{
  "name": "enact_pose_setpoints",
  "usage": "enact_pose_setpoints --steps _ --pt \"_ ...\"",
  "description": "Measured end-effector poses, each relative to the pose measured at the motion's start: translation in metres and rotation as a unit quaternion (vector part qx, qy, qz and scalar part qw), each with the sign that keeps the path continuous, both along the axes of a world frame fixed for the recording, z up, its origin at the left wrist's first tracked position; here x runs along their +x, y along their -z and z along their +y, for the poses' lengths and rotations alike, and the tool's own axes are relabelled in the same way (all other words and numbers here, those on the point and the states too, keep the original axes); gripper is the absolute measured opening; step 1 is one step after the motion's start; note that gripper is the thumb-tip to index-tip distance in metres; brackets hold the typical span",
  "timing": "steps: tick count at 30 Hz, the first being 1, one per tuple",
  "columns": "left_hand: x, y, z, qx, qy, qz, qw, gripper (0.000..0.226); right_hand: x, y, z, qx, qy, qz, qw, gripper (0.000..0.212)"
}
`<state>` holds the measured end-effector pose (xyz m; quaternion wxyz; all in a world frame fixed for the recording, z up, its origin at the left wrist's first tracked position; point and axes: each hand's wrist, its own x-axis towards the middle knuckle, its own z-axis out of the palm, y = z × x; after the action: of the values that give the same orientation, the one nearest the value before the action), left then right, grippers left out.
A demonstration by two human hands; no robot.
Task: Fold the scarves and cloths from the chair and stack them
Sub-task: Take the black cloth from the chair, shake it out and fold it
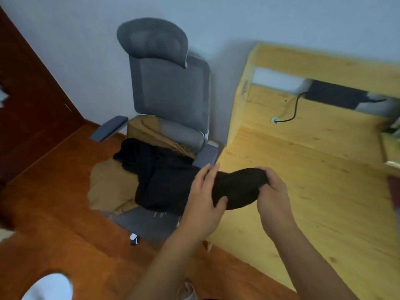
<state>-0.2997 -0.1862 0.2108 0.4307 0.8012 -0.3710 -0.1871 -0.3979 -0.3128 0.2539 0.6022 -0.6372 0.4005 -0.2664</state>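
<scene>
A grey office chair (171,87) stands against the wall with cloths heaped on its seat. A black cloth (164,180) lies across the seat, and its right end is bunched up over the edge of the wooden desk (313,169). My left hand (205,191) grips that bunch from the left, thumb underneath. Gripping the bunch's right end is my right hand (272,189), fingers curled over the top. A tan cloth (110,185) lies under the black one and hangs off the seat's left side; more tan fabric (149,131) rests against the backrest.
The desk carries a black box (337,96) with a cable (292,113) at the back. A dark wooden door (28,100) is at left. The floor (54,224) is orange-brown wood. A white slipper (49,289) shows at the bottom left.
</scene>
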Motion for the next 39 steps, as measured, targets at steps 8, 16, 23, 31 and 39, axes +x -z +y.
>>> enact_pose_setpoints --steps 8,16,23,31,39 --pt "-0.081 -0.054 -0.069 -0.019 0.003 -0.007 1.000 0.084 -0.094 -0.097 -0.049 -0.110 0.009 0.079 0.991 0.012" --pt "-0.136 -0.145 -0.122 -0.143 -0.021 -0.277 0.950 0.041 -0.138 -0.171 -0.076 -0.221 0.056 0.081 0.970 0.024" --pt "0.000 -0.166 -0.120 0.093 -0.054 -0.423 0.900 0.016 -0.171 -0.191 -0.129 -0.419 0.185 0.158 0.875 0.032" --pt "0.115 -0.288 -0.131 0.185 -0.155 -0.512 0.825 0.016 -0.204 -0.204 -0.201 -0.606 0.028 0.525 0.597 0.024" --pt "0.049 -0.476 -0.211 -0.193 -0.113 -0.352 0.909 0.035 -0.248 -0.429 -0.231 -0.534 0.439 0.242 0.681 0.025"
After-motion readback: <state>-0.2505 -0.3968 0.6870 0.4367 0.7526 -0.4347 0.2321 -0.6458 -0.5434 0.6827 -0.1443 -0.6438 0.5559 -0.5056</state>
